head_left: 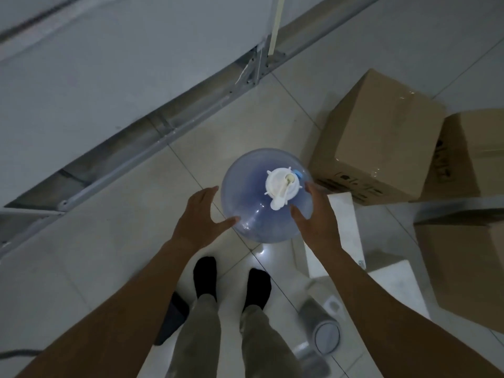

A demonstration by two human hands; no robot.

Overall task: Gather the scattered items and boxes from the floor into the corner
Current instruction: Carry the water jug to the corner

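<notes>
Well, I see the translucent blue round plastic water jug [245, 192] standing upright on the pale tiled floor [122, 255], directly between my hands. My left hand [200, 214], fingers straight, sits at its left flank. My right hand [316, 216], fingers spread, lies on its right shoulder.

Pale glossy tiles cover the floor [109, 255], with a bright glare [263, 251] just below centre. A grey wall [109, 64] fills the upper left. A metal rail [169, 126] runs diagonally along its base. The light is dim.
</notes>
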